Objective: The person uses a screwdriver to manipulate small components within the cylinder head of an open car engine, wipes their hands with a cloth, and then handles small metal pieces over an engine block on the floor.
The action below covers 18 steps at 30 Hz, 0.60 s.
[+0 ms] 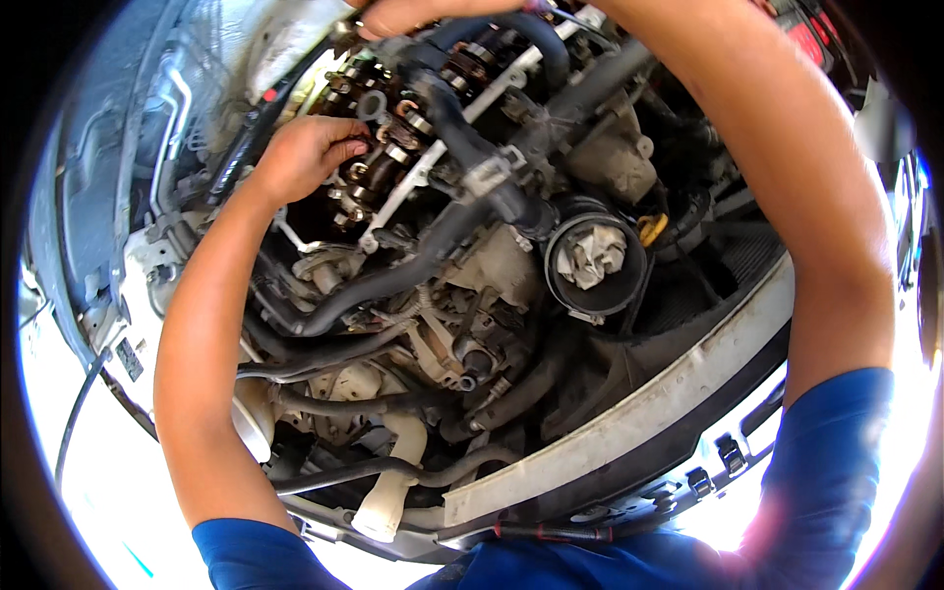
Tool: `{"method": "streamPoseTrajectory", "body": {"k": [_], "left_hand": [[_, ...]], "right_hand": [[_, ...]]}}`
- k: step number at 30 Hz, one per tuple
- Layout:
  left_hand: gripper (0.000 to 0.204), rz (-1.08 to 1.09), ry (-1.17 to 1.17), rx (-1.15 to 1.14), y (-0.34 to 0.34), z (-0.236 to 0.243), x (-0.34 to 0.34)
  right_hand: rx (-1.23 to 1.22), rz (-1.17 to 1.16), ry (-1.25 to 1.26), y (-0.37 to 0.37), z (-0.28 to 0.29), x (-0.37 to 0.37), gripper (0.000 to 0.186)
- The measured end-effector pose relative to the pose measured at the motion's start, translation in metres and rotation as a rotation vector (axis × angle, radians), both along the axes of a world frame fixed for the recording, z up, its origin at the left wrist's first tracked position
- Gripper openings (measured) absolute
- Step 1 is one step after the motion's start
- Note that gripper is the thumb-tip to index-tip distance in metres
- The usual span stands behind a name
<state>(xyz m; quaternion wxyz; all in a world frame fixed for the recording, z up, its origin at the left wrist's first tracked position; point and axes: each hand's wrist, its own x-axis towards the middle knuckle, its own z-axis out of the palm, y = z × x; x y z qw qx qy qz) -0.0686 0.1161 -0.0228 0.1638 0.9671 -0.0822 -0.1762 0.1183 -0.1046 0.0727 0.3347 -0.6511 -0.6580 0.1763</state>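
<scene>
The left hand [310, 152] has its fingers [349, 149] curled in tight, tips bunched together and pressed against the exposed valve gear [379, 162] of the engine, a row of oily brown springs and rocker parts running up and to the right. The fingertips sit right on one of those parts at the near end of the row; whether they pinch something small cannot be told, as the knuckles hide the tips. The forearm comes up from the lower left, with a blue sleeve [256, 556] at the bottom edge.

The right hand [413, 14] lies at the top rim of the view, fingers stretched out flat and close together toward the left, resting at the far end of the same valve row. Most of it is cut off by the edge, so its grasp cannot be judged. Its arm arches over the whole engine bay from the right.

Between the two hands a thick black rubber hose [462, 147] crosses over the valve gear and bends down toward a round black housing [595, 261] with a crumpled pale rag [590, 258] stuffed in its mouth. A yellow loop handle [652, 228] shows just right of it. Lower down, more black hoses [364, 290] thread across the grey engine block [492, 265], and a white plastic filler neck [385, 497] stands near the pale front crossmember [629, 418].
</scene>
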Motion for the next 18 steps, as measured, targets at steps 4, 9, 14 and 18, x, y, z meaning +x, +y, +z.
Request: {"method": "streamPoseTrajectory", "body": {"k": [4,9,14,18], "left_hand": [[0.022,0.329,0.057,-0.271,0.004,0.039,-0.026],[0.027,0.681,0.28,-0.93,-0.014,0.131,-0.069],[0.035,0.773,0.026,-1.054,-0.058,0.224,-0.147],[0.036,0.889,-0.226,-1.419,-0.125,0.268,-0.239]], "right_hand": [[0.024,0.015,-0.002,0.004,0.016,-0.026,0.022],[0.126,0.077,-0.055,0.012,0.072,-0.051,0.023],[0.227,0.151,-0.299,-0.025,0.172,-0.086,0.025],[0.325,0.173,-0.354,-0.082,0.228,-0.136,0.024]]}}
